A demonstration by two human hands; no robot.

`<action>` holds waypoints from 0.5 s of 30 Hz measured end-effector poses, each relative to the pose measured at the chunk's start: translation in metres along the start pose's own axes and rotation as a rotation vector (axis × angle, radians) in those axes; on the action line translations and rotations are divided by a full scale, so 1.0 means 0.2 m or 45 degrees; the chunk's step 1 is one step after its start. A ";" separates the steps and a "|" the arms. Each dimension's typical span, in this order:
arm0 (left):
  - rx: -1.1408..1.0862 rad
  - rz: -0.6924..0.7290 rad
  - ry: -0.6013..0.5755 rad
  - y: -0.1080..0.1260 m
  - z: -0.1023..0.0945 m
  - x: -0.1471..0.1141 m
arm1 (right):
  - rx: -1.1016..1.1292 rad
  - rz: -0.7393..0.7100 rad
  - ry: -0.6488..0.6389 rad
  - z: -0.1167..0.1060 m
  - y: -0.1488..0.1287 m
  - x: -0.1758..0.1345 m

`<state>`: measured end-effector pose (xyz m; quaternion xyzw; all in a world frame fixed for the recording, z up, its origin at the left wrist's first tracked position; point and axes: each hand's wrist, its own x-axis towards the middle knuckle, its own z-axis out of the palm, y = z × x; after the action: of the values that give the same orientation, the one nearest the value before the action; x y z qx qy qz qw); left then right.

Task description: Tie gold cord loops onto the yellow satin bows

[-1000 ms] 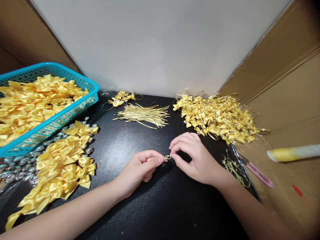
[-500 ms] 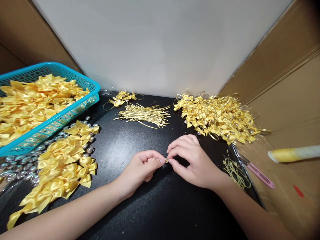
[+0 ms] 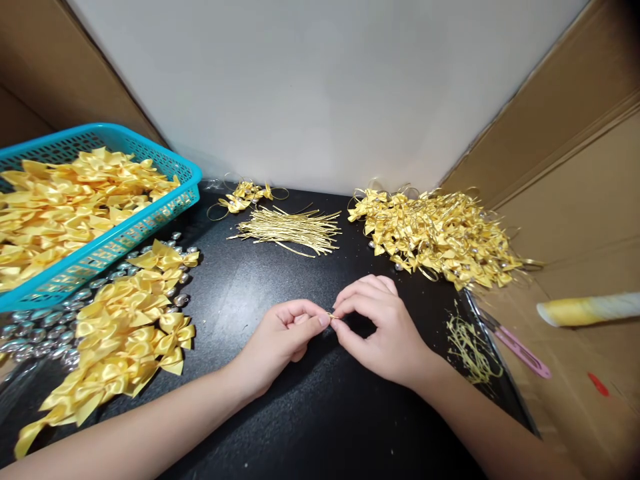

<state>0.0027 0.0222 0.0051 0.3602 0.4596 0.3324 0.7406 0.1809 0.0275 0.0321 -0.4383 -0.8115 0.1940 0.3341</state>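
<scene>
Over the black table, my left hand (image 3: pixel 286 335) and my right hand (image 3: pixel 379 328) meet fingertip to fingertip. Both pinch a gold cord (image 3: pixel 331 316), of which only a tiny stretch shows between them; the rest is hidden by the fingers. Behind the hands lies a bundle of cut gold cords (image 3: pixel 293 230). Yellow satin bows (image 3: pixel 127 320) are heaped left of my left hand. Beyond my right hand is a large pile of bows fitted with beads and gold loops (image 3: pixel 435 237).
A turquoise basket (image 3: pixel 193 175) of yellow bows stands at the left, with silvery beads (image 3: pixel 37 333) below it. A few looped bows (image 3: pixel 245 195) lie at the back. On the right are cord scraps (image 3: pixel 473 350), a pink-handled cutter (image 3: pixel 523 353), a yellow-white roll (image 3: pixel 590 309) and cardboard.
My right hand has shifted slightly left and down, its thumb and finger still pinched at the cord. The left hand has barely moved.
</scene>
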 end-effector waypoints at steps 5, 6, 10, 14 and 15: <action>0.039 0.033 0.041 -0.01 0.00 0.00 | 0.044 0.063 0.100 0.02 -0.01 0.00; 0.047 0.047 0.040 -0.01 0.00 0.00 | 0.053 0.078 0.109 0.02 -0.02 0.00; 0.074 0.088 0.047 -0.02 0.00 0.01 | 0.067 0.109 0.118 0.02 -0.03 0.00; 0.082 0.093 0.060 -0.03 -0.01 0.00 | 0.086 0.124 0.131 0.02 -0.03 0.00; 0.083 0.093 0.062 -0.03 -0.01 0.00 | 0.091 0.129 0.122 0.02 -0.03 0.00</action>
<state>0.0030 0.0195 -0.0013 0.3925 0.4746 0.3528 0.7044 0.1748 0.0236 0.0330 -0.4756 -0.7639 0.2182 0.3778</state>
